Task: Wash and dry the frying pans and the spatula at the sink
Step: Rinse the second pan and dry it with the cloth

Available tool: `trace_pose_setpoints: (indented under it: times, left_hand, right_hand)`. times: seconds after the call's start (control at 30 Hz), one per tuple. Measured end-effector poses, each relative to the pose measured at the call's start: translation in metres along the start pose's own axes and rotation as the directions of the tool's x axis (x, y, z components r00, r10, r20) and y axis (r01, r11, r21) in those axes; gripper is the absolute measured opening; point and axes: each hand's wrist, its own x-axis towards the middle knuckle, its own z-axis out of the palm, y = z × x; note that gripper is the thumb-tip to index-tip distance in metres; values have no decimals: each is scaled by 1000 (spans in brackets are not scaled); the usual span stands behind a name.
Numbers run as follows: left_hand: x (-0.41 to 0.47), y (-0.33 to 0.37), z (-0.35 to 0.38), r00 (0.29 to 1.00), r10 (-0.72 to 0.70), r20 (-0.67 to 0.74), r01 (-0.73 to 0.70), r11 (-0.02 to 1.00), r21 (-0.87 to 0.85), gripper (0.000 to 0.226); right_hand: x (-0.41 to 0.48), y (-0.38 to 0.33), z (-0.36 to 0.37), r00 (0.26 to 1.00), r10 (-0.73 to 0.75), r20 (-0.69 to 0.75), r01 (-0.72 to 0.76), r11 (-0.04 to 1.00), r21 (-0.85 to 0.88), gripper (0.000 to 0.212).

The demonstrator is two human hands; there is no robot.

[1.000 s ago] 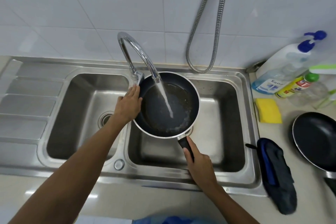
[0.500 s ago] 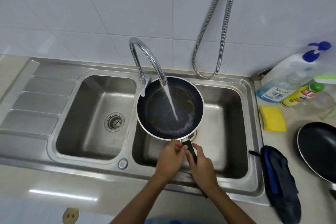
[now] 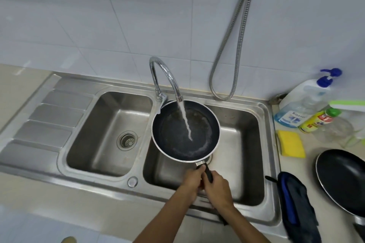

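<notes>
A black frying pan [image 3: 177, 136] with a pale rim is held level over the right sink basin [image 3: 243, 144], under the curved tap [image 3: 166, 77]. Water streams from the tap into the pan and pools inside. My left hand [image 3: 192, 180] and my right hand [image 3: 219, 189] are both wrapped around the pan's black handle, side by side. A second black frying pan [image 3: 343, 179] lies on the counter at the right edge. No spatula is in sight.
The left basin [image 3: 94, 140] has a drain strainer; a ribbed drainboard [image 3: 45, 124] lies further left. On the right counter sit a yellow sponge [image 3: 291, 143], a dark blue cloth [image 3: 296, 203], a pump soap bottle [image 3: 304, 102] and a yellow bottle [image 3: 318, 121]. A metal hose [image 3: 237, 45] hangs on the tiled wall.
My left hand left the pan's far rim and came to the handle beside my right hand. The pan stays under the running water. The camera has tilted upward.
</notes>
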Motion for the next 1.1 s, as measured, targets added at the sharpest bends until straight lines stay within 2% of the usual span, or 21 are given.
trace_pose_setpoints:
  times: [0.2, 0.5, 0.73, 0.9, 1.1]
  left_hand:
    - [-8, -10, 15, 999, 21, 39, -20, 1000, -18, 31]
    - [-23, -48, 48, 989, -9, 147, 8, 1000, 3, 31]
    - [-31, -44, 31, 994, 7, 109, -8, 1000, 3, 33]
    - [-35, -53, 29, 993, -9, 120, 7, 1000, 18, 28]
    - [-31, -63, 54, 986, -52, 158, 40, 996, 77, 31]
  right_hand:
    - [-10, 8, -16, 999, -36, -31, 36, 999, -6, 37]
    - [-42, 42, -48, 996, 12, -83, -14, 1000, -27, 34]
    - [-45, 33, -42, 999, -45, -13, 44, 997, -60, 34]
    - [-49, 45, -41, 999, -30, 15, 31, 998, -58, 38]
    - [-55, 61, -54, 998, 12, -68, -16, 998, -58, 38]
